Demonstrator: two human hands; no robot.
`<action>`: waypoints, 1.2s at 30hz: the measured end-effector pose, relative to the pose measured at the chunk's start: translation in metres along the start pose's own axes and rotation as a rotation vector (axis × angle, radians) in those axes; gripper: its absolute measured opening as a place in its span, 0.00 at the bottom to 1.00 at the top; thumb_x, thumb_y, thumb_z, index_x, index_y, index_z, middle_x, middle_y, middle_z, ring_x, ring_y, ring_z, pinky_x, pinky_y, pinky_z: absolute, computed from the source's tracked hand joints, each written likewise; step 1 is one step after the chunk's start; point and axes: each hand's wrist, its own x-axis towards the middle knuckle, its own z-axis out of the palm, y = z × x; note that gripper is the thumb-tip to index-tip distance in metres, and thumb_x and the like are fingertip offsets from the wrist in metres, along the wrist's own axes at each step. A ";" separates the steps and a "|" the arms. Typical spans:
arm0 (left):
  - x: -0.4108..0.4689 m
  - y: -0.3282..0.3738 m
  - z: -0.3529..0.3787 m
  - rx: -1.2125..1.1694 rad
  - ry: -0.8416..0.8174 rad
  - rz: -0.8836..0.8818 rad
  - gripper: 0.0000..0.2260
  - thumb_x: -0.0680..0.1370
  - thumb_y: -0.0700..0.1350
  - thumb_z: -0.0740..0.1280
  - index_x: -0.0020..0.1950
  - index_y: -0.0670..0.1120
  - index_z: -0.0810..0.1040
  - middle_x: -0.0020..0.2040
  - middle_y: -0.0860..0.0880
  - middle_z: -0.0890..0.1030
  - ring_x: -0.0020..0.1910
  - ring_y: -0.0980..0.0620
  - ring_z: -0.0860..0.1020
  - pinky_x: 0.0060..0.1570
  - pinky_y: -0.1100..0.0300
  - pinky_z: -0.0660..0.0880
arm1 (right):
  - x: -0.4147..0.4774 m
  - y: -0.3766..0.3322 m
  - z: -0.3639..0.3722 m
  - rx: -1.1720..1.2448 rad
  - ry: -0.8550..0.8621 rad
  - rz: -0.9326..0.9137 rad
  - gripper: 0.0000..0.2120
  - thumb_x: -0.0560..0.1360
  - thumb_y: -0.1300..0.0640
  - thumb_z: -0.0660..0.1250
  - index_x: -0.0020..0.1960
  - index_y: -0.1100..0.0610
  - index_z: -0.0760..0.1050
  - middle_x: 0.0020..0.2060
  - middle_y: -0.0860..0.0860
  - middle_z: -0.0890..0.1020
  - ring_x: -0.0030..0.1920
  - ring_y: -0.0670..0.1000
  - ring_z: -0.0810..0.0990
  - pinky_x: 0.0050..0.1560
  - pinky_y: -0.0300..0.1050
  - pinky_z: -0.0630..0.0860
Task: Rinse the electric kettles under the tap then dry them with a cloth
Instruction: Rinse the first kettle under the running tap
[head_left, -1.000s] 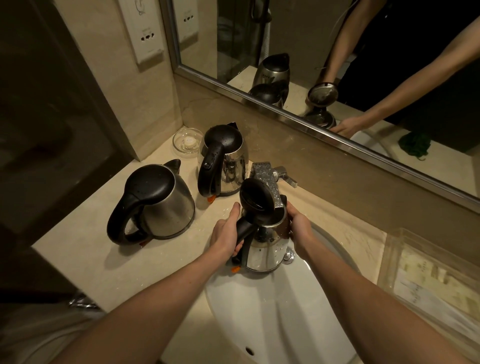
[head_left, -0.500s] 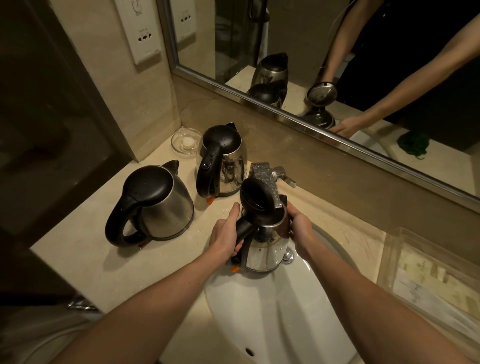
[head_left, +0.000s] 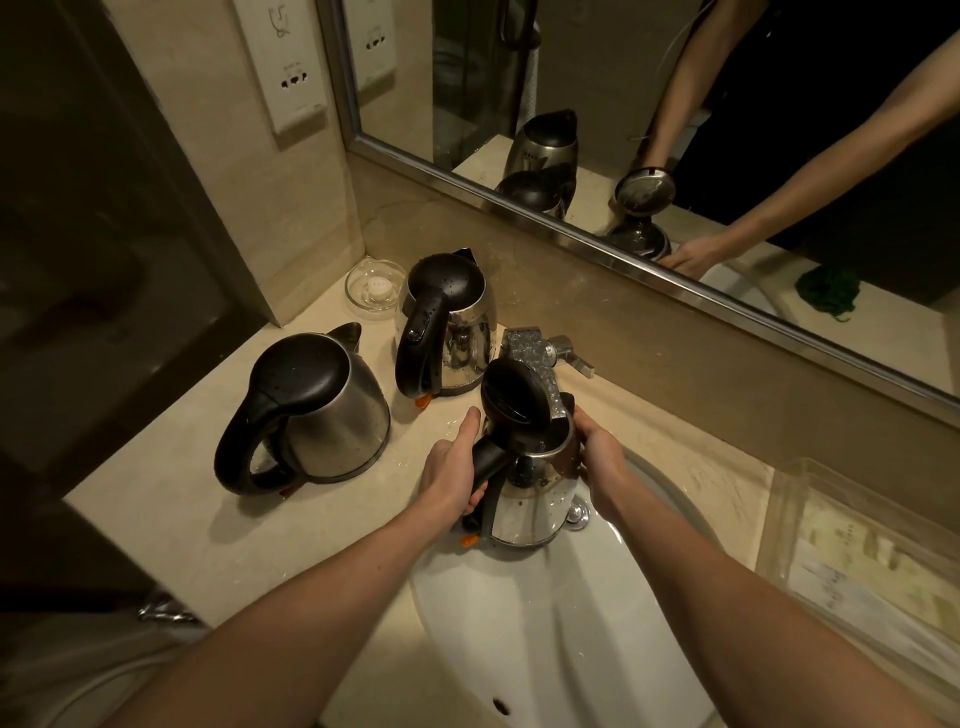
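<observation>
Open-lidded kettle over basin, under tap; left hand wraps handle, right hand presses its side. Two kettles crowd left.

We look through one wide-angle head camera, facing forward and steeply down from close above a washbasin at lower centre. Both forearms reach up from the bottom edge. The mirror across the upper right of the frame returns a second, opposing angle on the same counter.
</observation>
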 end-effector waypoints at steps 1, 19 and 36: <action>0.000 0.000 0.000 -0.001 -0.002 0.001 0.32 0.80 0.69 0.53 0.43 0.40 0.76 0.28 0.47 0.73 0.22 0.53 0.72 0.23 0.63 0.68 | 0.000 0.000 0.000 -0.001 -0.001 0.000 0.18 0.84 0.53 0.54 0.70 0.52 0.74 0.43 0.50 0.81 0.43 0.47 0.78 0.41 0.40 0.75; -0.001 0.002 0.002 -0.011 0.004 0.007 0.31 0.81 0.67 0.53 0.45 0.40 0.75 0.30 0.47 0.73 0.24 0.54 0.72 0.23 0.64 0.68 | 0.002 -0.001 0.000 -0.007 0.017 -0.001 0.17 0.84 0.54 0.55 0.70 0.48 0.74 0.43 0.49 0.81 0.44 0.46 0.77 0.42 0.42 0.75; -0.003 0.002 0.001 -0.026 0.005 -0.017 0.30 0.80 0.68 0.54 0.44 0.41 0.74 0.31 0.47 0.74 0.26 0.52 0.73 0.23 0.65 0.68 | -0.003 -0.002 0.001 0.004 0.024 -0.015 0.17 0.84 0.55 0.54 0.68 0.49 0.74 0.42 0.49 0.81 0.43 0.48 0.77 0.41 0.42 0.74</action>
